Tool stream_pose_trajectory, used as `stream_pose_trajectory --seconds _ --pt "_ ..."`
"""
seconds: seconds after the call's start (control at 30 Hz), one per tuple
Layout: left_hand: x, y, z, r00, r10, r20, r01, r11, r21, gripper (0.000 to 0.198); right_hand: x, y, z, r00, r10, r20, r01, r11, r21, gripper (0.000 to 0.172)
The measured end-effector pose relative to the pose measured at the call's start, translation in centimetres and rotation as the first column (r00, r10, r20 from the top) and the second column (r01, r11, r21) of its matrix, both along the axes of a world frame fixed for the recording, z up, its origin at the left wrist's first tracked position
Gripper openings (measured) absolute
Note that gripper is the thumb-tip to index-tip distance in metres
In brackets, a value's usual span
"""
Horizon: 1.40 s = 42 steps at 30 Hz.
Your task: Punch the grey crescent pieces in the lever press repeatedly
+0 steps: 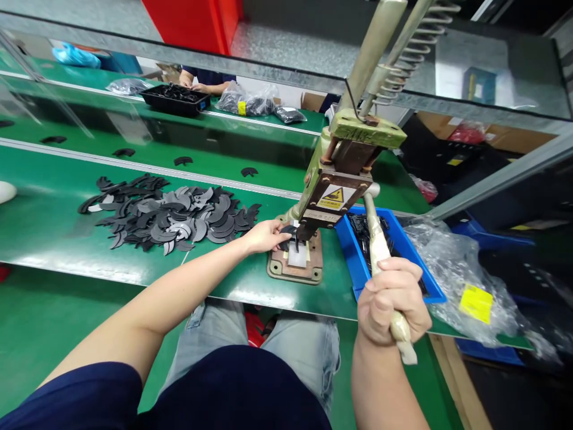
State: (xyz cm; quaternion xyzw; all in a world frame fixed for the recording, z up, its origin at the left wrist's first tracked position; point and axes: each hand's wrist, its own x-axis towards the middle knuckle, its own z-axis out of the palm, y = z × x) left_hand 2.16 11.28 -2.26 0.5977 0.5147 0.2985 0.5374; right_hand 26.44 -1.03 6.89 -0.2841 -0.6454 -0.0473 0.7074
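Observation:
My left hand [267, 236] pinches a dark curved plastic part [289, 230] under the head of a green hand-lever press [329, 194]. The part lies over the small metal plate [297, 255] on the press base [296, 275]; its exact seating is hidden by my fingers and the press head. My right hand [394, 298] is wrapped round the tape-covered press lever [378, 248], which slants down toward me. Left of the press, a loose pile of black and grey curved parts [179, 215] covers the bench.
Right of the press stands a blue bin [394, 224] of small black parts, beside clear plastic bags [447, 263]. Behind runs a green belt [215, 164] carrying several spaced parts. Across it, another person's hands [197, 86] are near a black tray [174, 104]. A metal shelf [286, 65] crosses overhead.

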Motion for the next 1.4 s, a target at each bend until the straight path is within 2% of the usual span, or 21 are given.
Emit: stream_pose_trajectory --seconds 0.2,0.37,0.5,0.57,0.63,0.73,0.8,0.87,0.93,0.97,1.03,1.1,1.13,1.2,1.27,1.33,1.4 --pt "0.3 0.7 1.1 0.999 -0.034 0.035 0.040 0.980 -0.197 0.036 -0.7 0.5 -0.2 0.996 -0.012 -0.088 0.016 0.999 0.044 0.042" --pt "0.4 1.3 1.8 0.998 -0.060 0.003 0.058 0.958 -0.279 0.035 -0.9 0.7 -0.2 0.994 -0.033 -0.104 0.038 0.998 0.050 0.041" --pt "0.3 1.4 2.1 0.996 -0.089 -0.008 0.079 0.925 -0.372 0.027 -0.9 0.8 -0.3 0.994 -0.031 -0.107 0.038 0.997 0.068 0.042" --pt "0.4 1.2 2.0 0.996 -0.084 0.003 0.079 0.914 -0.398 0.022 -1.0 0.9 0.2 0.993 -0.020 -0.113 0.030 0.996 0.089 0.043" --pt "0.6 0.9 1.9 0.998 -0.059 0.018 0.061 0.915 -0.399 0.021 -1.2 1.4 1.8 0.993 0.002 -0.118 0.014 0.991 0.135 0.045" --pt "0.9 0.2 1.5 0.998 -0.003 0.057 0.024 0.932 -0.362 0.025 -1.3 2.8 6.6 0.987 0.077 -0.139 -0.055 0.986 0.159 0.038" --pt "0.9 -0.2 1.3 0.995 0.021 0.092 0.011 0.943 -0.333 0.029 -1.1 4.1 10.4 0.981 0.115 -0.157 -0.101 0.990 0.093 0.023" --pt "0.8 -0.7 1.2 0.989 0.028 0.145 0.019 0.950 -0.312 0.030 -0.6 5.4 13.2 0.984 0.125 -0.127 -0.124 0.992 0.014 0.004" --pt "0.2 -1.4 1.3 0.975 0.047 0.216 0.019 0.955 -0.296 0.033 0.0 6.1 13.9 0.995 0.079 -0.062 -0.079 0.997 0.001 0.030" --pt "-0.2 -1.9 1.5 0.965 0.060 0.255 0.017 0.958 -0.287 0.036 0.3 6.2 13.1 0.999 0.033 -0.037 -0.033 0.999 0.011 0.046" --pt "-1.3 -3.3 1.9 0.941 0.079 0.330 0.012 0.964 -0.266 0.045 0.7 5.7 9.7 0.996 -0.088 -0.033 0.088 0.996 0.010 0.075" --pt "-2.4 -5.1 2.7 0.915 0.064 0.398 0.032 0.972 -0.232 0.054 0.3 4.5 4.7 0.981 -0.193 -0.028 0.185 0.966 -0.183 0.065" --pt "-2.8 -6.1 3.1 0.902 0.045 0.429 0.052 0.976 -0.212 0.057 -0.2 3.8 2.0 0.986 -0.164 0.017 0.162 0.940 -0.301 0.055" --pt "-3.2 -8.1 3.8 0.882 0.011 0.470 0.083 0.980 -0.179 0.062 -1.7 2.1 -2.9 0.992 0.007 0.129 0.058 0.869 -0.491 0.034" --pt "-3.1 -9.9 4.2 0.879 -0.012 0.477 0.104 0.981 -0.167 0.064 -3.6 0.6 -6.4 0.964 0.208 0.167 -0.047 0.749 -0.661 0.030" --pt "-2.9 -11.3 4.3 0.888 -0.034 0.459 0.122 0.979 -0.165 0.066 -5.3 -0.6 -8.3 0.942 0.304 0.142 -0.111 0.681 -0.724 0.025" --pt "-2.6 -12.2 4.2 0.898 -0.053 0.436 0.137 0.977 -0.163 0.067 -6.5 -1.2 -9.0 0.943 0.316 0.105 -0.145 0.672 -0.726 0.019"
